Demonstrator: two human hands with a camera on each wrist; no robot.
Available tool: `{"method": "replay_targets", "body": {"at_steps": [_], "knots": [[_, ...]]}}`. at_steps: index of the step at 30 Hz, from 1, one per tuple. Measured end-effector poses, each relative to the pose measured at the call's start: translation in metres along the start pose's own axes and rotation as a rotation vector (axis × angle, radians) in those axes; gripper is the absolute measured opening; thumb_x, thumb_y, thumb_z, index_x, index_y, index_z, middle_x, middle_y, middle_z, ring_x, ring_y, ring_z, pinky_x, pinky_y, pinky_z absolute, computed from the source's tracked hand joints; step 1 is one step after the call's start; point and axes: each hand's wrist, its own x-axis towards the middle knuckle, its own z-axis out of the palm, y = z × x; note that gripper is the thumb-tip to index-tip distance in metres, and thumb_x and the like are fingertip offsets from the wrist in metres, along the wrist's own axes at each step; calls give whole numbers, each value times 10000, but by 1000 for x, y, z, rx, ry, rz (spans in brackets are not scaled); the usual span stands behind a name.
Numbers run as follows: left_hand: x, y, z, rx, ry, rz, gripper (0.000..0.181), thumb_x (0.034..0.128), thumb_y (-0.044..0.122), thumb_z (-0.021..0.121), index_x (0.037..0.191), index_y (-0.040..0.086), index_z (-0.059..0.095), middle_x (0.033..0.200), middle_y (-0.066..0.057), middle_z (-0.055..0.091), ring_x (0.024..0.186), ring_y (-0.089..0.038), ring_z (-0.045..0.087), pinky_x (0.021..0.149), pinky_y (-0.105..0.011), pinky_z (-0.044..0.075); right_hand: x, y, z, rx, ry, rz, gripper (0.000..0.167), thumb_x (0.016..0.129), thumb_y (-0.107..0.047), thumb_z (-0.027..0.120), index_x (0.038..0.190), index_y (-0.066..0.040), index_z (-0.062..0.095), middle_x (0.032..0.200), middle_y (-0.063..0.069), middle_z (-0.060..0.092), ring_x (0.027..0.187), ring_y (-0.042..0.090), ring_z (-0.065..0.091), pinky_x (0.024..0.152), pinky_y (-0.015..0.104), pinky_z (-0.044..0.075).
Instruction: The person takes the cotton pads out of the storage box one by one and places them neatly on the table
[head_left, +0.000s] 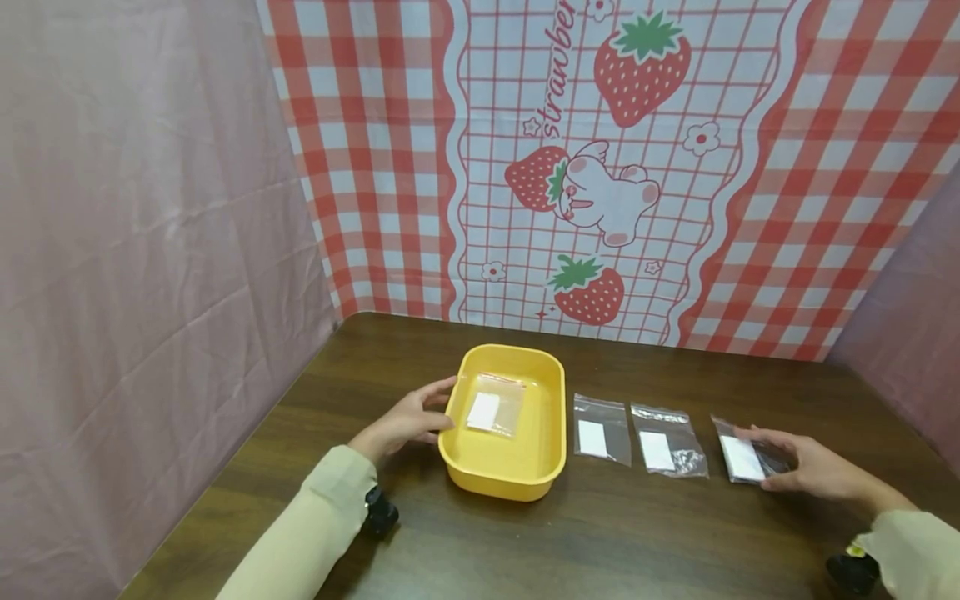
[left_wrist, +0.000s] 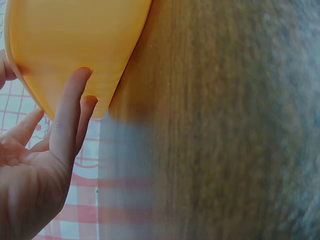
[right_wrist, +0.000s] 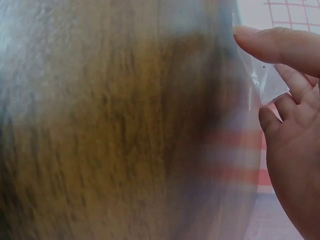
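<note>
A yellow plastic bin (head_left: 506, 487) stands on the table, with a clear zip bag (head_left: 506, 408) holding a white rectangle lying inside it. My left hand (head_left: 408, 419) touches the bin's left side; in the left wrist view its extended fingers (left_wrist: 67, 117) lie against the outer wall. At the right, my right hand (head_left: 821, 471) grips another clear zip bag (head_left: 741, 458) with a white rectangle in it. The right wrist view has this bag's crumpled plastic (right_wrist: 265, 82) between thumb and fingers. Between bin and right hand lie two similar bags, one nearer the bin (head_left: 602, 433) and one farther right (head_left: 667, 442).
The brown wooden table (head_left: 600, 542) reaches back to a red-and-white checked strawberry cloth (head_left: 585, 167). A pink cloth (head_left: 165, 250) hangs at the left, and another drape (head_left: 903, 283) at the right. Dark wrist cameras sit on both arms.
</note>
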Motion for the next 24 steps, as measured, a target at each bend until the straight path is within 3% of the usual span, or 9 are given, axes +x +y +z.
{"method": "replay_targets", "body": {"at_steps": [7, 14, 17, 21, 24], "knots": [[0, 1, 1, 7, 15, -13, 740, 784, 56, 672, 1440, 209, 366, 1351, -167, 424, 953, -256, 589, 716, -394, 544, 1, 2, 5, -24, 11, 23, 611, 703, -96, 778, 1251, 20, 535, 1244, -263, 420, 1078, -166, 319, 774, 81, 323], [0, 1, 1, 11, 5, -4, 741, 782, 51, 668, 1442, 193, 362, 1359, -186, 408, 955, -260, 583, 719, -396, 543, -1, 0, 8, -64, 22, 65, 655, 699, -128, 781, 1299, -63, 529, 1287, -41, 458, 1082, -171, 288, 784, 74, 303], [0, 1, 1, 16, 4, -1, 740, 782, 50, 666, 1442, 185, 362, 1358, -193, 406, 953, -262, 583, 719, -398, 543, -2, 0, 8, -46, 28, 48, 669, 698, -112, 775, 1316, -89, 520, 1306, -62, 451, 1101, -179, 267, 807, 54, 275], [0, 1, 1, 14, 9, -5, 740, 780, 49, 668, 1440, 190, 365, 1356, -188, 408, 945, -262, 585, 720, -397, 543, -2, -2, 5, 31, 22, 21, 675, 708, -61, 752, 1328, -32, 486, 1330, -208, 361, 1137, -206, 230, 856, 17, 210], [0, 1, 1, 8, 15, -3, 739, 778, 43, 668, 1438, 188, 370, 1352, -189, 413, 936, -258, 589, 717, -398, 544, -2, -4, 3, 99, -1, 62, 673, 743, -51, 725, 1350, 3, 441, 1336, -257, 303, 1130, -236, 202, 855, 1, 180]]}}
